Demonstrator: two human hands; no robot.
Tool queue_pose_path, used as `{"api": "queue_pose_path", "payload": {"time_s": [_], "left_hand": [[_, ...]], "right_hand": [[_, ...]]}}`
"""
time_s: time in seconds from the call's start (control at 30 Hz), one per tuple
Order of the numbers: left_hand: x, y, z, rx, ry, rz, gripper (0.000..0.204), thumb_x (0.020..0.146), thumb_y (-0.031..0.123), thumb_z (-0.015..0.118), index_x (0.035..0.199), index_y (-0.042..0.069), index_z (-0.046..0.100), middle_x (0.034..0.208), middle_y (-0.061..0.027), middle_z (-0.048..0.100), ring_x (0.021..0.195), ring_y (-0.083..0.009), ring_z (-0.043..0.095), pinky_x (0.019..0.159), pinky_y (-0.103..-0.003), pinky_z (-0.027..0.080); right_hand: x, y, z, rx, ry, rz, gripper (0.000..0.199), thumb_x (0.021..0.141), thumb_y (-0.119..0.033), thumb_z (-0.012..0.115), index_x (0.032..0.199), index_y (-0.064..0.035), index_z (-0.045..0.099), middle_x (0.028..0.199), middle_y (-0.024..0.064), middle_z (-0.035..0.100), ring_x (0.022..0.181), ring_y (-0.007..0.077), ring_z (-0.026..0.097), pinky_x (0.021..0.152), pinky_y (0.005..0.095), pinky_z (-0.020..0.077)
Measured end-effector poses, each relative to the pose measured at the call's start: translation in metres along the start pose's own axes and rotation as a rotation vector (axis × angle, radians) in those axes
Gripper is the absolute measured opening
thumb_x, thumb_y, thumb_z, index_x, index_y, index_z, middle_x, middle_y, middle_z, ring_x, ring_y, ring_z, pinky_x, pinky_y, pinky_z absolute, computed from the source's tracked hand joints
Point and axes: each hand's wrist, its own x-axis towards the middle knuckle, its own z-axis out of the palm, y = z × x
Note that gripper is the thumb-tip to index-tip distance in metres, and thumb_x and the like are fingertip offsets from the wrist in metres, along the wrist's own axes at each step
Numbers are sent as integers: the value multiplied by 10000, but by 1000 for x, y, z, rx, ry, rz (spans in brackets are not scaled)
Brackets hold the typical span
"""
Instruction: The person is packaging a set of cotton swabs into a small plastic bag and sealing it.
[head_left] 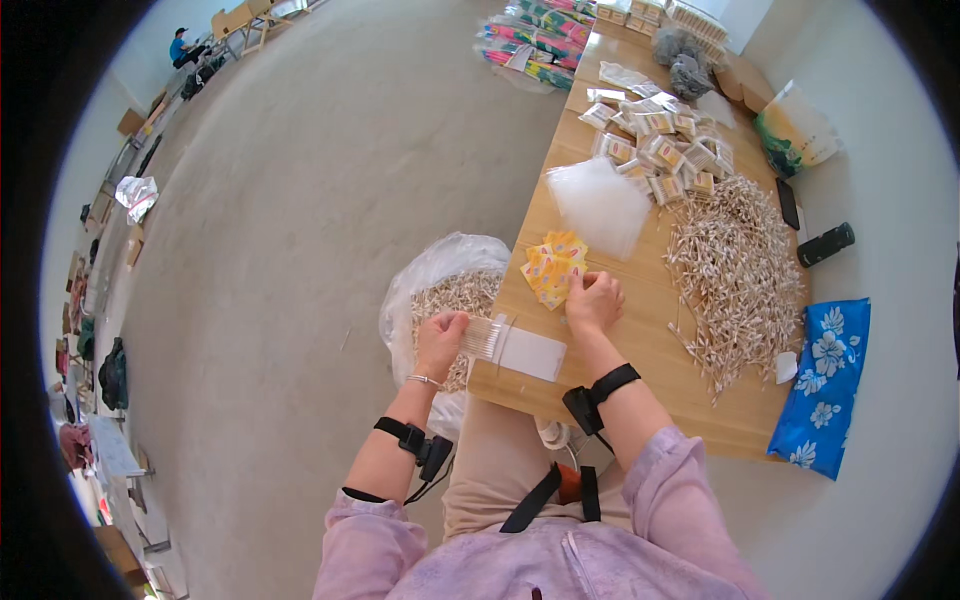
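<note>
My left hand (440, 340) is closed on a clear packet of cotton swabs (482, 338), held at the table's near left corner. A white rectangular sheet (532, 354) lies against the packet's right end; whether they are joined I cannot tell. Over the small pile of yellow printed cards (552, 268), my right hand (595, 300) has its fingers pinched at the edge of a card. Just beyond the cards rests a stack of clear plastic bags (600, 205).
Loose cotton swabs (735, 280) are heaped on the table's right, with filled packets (660, 145) behind. Along the wall are a phone (788, 204), a black cylinder (826, 244) and a blue flowered bag (825, 390). A sack of swabs (400, 300) stands beside the table's left edge.
</note>
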Motion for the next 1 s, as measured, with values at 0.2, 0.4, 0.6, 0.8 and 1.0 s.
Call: {"api": "queue_pose_path", "payload": {"time_s": [0.2, 0.4, 0.6, 0.8, 1.0], "left_hand": [[3, -3, 1, 37, 42, 11, 207, 883, 196, 629, 881, 0, 693, 755, 16, 648, 663, -54, 550, 602, -228, 443], [0, 4, 1, 0, 27, 37, 191, 899, 206, 627, 874, 26, 685, 778, 30, 631, 695, -50, 537, 623, -229, 435], [0, 1, 6, -33, 43, 104, 199, 898, 208, 632, 875, 17, 683, 743, 42, 614, 650, -44, 507, 588, -224, 418], [-2, 3, 5, 33, 71, 154, 194, 902, 199, 626, 875, 15, 681, 734, 38, 619, 646, -38, 512, 578, -216, 421], [-3, 5, 8, -16, 71, 168, 200, 899, 197, 632, 876, 4, 678, 748, 32, 624, 656, -38, 516, 584, -216, 424]], "right_hand": [[16, 19, -2, 415, -12, 62, 271, 819, -309, 699, 783, -46, 645, 749, 69, 640, 721, 202, 587, 663, 354, 466], [-35, 9, -39, 810, -652, 271, 149, 771, -142, 721, 734, -23, 640, 648, 41, 617, 503, 93, 518, 424, 241, 376], [-87, -9, -24, 796, -756, 384, 164, 755, -122, 739, 722, -12, 621, 613, 40, 603, 479, 85, 524, 387, 234, 374], [-99, -15, -11, 790, -647, 401, 171, 766, -109, 743, 723, -5, 615, 607, 50, 605, 447, 93, 535, 384, 234, 414], [-111, -22, 11, 754, -549, 344, 189, 781, -152, 732, 729, 2, 638, 635, 65, 634, 491, 131, 581, 432, 265, 458]]}}
